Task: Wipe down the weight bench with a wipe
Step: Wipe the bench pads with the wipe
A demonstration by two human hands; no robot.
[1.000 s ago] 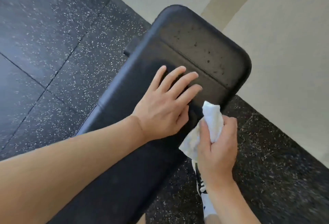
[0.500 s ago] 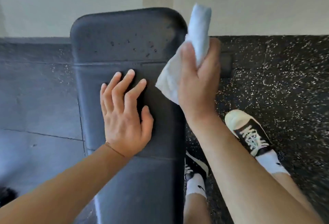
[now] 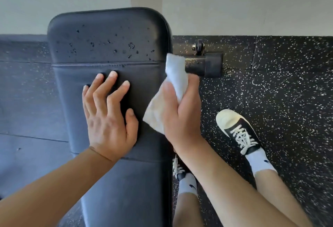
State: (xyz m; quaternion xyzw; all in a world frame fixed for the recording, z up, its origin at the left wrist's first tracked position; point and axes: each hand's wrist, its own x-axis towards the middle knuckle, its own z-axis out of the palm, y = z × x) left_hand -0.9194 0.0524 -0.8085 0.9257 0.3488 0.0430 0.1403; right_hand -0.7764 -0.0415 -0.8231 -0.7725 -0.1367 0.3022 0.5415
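No readable text — only small dark logo on socks (image 3: 266,161).

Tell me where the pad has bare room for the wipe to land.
Free: the droplet-speckled end panel of the bench beyond the seam, and the strip between the left hand and right hand holding the wipe. Crowded: mid-pad under the left palm.

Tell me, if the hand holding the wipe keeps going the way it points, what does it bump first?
Probably the bench's foot bar just beyond the wipe; the right hand may be higher, so depth is unclear.
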